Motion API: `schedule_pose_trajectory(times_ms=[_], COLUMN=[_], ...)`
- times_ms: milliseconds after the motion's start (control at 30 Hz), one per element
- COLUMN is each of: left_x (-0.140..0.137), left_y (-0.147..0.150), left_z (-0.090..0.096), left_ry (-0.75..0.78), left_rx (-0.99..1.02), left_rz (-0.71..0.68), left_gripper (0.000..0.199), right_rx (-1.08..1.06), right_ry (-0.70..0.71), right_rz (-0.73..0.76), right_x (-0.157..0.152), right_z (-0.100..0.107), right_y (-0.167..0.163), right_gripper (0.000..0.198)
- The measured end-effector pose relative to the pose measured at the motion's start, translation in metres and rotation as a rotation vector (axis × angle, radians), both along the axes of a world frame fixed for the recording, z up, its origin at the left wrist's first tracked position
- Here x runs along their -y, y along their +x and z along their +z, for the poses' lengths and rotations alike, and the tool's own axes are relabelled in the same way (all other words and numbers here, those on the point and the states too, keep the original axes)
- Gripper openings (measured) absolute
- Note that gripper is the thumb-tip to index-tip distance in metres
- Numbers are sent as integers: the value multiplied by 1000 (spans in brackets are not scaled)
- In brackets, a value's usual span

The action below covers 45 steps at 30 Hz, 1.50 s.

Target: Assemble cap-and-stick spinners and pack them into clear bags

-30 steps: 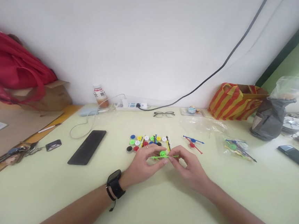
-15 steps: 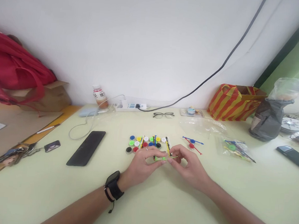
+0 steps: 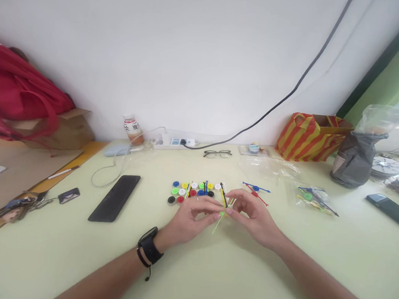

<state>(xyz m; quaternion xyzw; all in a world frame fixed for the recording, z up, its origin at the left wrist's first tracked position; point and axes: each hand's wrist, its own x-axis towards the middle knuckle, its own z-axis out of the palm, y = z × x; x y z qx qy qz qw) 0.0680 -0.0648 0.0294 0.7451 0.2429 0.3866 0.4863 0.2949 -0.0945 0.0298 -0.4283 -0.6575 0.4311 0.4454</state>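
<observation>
My left hand, with a watch on its wrist, and my right hand meet over the table. Between their fingertips is a light green plastic arrow spinner, one end slanting down toward me. Both hands are closed in a pinch on it; its middle is partly hidden by the fingers. Just beyond lie small round discs in several colours, set in rows. Across them rest thin plastic arrows, one of them a black arrow. Past my right hand are a blue arrow and a red arrow, crossing near a blue disc.
A black phone lies left of my hands. Eyeglasses, a power strip and a bottle stand along the wall. At the right are a clear bag of arrow spinners, a striped bag and a dark case.
The green arrow spinner has turned between my fingertips, from lying roughly sideways to slanting down toward me. Both hands stay in nearly the same place.
</observation>
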Motion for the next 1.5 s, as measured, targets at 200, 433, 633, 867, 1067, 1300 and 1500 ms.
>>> schedule_pose_trajectory(times_ms=[200, 433, 633, 867, 1067, 1300, 1500], left_x=[-5, -3, -3, -2, 0, 1, 4], left_y=[1, 3, 3, 2, 4, 4, 4], left_z=[-1, -2, -3, -4, -1, -1, -1], left_ry=[-78, -237, -218, -199, -112, -100, -39], left_rx=[48, 93, 128, 125, 76, 67, -32], left_rz=[113, 96, 61, 71, 24, 45, 109], left_gripper=[24, 24, 23, 22, 20, 23, 25], right_rx=[49, 48, -8, 15, 81, 107, 191], right_ry=[157, 253, 146, -9, -41, -25, -2], right_rz=[-146, -166, -69, 85, 98, 122, 185], right_x=[0, 7, 7, 0, 1, 5, 10], right_z=[-1, -4, -7, 1, 1, 3, 1], right_y=[0, -3, -7, 1, -5, -5, -9], right_gripper=[20, 44, 31, 59, 45, 37, 34])
